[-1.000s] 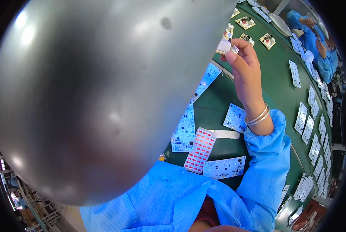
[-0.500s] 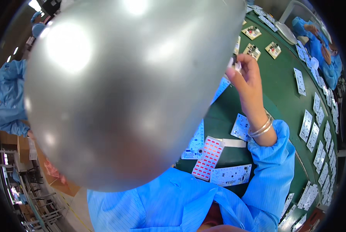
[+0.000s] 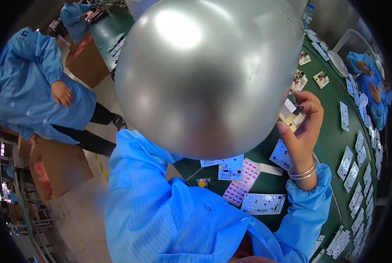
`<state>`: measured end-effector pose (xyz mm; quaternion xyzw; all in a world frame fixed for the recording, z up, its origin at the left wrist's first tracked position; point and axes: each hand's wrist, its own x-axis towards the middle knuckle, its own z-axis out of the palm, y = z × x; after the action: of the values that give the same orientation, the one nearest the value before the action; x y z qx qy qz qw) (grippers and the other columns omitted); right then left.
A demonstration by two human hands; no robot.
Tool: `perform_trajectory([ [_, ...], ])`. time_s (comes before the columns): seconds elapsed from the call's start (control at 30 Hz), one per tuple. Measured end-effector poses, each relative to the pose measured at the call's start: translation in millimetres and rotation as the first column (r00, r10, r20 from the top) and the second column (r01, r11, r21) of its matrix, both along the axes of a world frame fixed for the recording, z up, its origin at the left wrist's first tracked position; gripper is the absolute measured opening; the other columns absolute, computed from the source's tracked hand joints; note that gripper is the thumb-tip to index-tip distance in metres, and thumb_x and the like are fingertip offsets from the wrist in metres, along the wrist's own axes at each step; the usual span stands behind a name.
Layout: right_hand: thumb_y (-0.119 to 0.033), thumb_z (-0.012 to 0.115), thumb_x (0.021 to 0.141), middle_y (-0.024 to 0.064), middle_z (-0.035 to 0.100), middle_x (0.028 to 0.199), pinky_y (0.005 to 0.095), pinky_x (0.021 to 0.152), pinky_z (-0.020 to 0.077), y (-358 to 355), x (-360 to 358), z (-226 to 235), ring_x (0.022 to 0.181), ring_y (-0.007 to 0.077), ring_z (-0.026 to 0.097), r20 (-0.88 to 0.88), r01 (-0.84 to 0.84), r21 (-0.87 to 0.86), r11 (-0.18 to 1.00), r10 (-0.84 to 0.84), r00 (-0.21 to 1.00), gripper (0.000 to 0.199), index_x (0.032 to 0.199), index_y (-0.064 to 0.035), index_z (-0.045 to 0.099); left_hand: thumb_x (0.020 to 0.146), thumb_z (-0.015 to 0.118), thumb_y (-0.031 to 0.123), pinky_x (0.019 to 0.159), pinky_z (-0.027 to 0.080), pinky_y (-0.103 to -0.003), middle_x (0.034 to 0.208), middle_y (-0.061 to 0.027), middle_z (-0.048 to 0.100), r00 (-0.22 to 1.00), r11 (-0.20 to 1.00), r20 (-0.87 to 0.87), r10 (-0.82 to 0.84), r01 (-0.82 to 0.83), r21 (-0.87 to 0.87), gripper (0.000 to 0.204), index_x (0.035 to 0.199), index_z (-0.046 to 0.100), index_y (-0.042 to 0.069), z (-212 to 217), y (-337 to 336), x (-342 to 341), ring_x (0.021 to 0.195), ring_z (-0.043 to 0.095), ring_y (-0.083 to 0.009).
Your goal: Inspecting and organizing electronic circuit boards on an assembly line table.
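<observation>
My right hand [image 3: 307, 118] pinches the edge of a circuit board [image 3: 291, 121], which carries a white-labelled part and a pale connector. The left side of this board goes out of sight behind a large, shiny silver-grey dome [image 3: 209, 101]. My left sleeve [image 3: 139, 151] runs up to the dome, and the hand itself is hidden there. Below the dome lie a white-blue circuit board [image 3: 231, 168] and a white sheet with rows of red stickers [image 3: 247, 177]. Another circuit board [image 3: 264, 204] lies by the sheet's lower end, and one more [image 3: 280, 153] lies near my right wrist.
The green table [image 3: 331, 105] carries several populated boards [image 3: 321, 79] farther off and rows of flat white boards [image 3: 345, 162] at right. Beyond it, a co-worker's sleeve [image 3: 358, 59] shows. Another person [image 3: 42, 87] stands at left near a cardboard box [image 3: 62, 168].
The dome appears smaller and farther right, uncovering my left sleeve and the person at left. More of the board in my right hand shows.
</observation>
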<state>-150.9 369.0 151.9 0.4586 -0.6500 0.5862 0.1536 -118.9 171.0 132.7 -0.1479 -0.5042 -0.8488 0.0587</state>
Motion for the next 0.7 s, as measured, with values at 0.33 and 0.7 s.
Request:
perform_trajectory([
  [0.33,-0.035,0.066,0.063,0.0133,0.04,0.101,0.0256,0.08,0.0335,1,24,18,0.088,0.0146,0.041,0.422,-0.174,-0.256,0.951,0.271,0.865,0.053,0.09,-0.0053,0.032,0.085,0.037,0.035,0.051,0.043,-0.033,0.071,-0.0069,0.053,0.971,0.99,-0.226,-0.073,0.098,0.101,0.035,0.084,0.052,0.004,4,22,18,0.059,0.053,-0.0208],
  [0.7,-0.034,0.07,0.059,0.0149,0.041,0.1,0.0256,0.079,0.0358,14,16,55,0.085,0.0153,0.044,0.469,-0.158,-0.26,0.953,0.268,0.842,0.058,0.091,-0.0045,0.032,0.079,0.05,0.034,0.058,0.042,-0.034,0.077,-0.0129,0.055,0.973,0.948,-0.154,-0.173,0.121,-0.296,0.04,0.095,0.049,-0.002,54,18,41,0.065,0.052,-0.023],
])
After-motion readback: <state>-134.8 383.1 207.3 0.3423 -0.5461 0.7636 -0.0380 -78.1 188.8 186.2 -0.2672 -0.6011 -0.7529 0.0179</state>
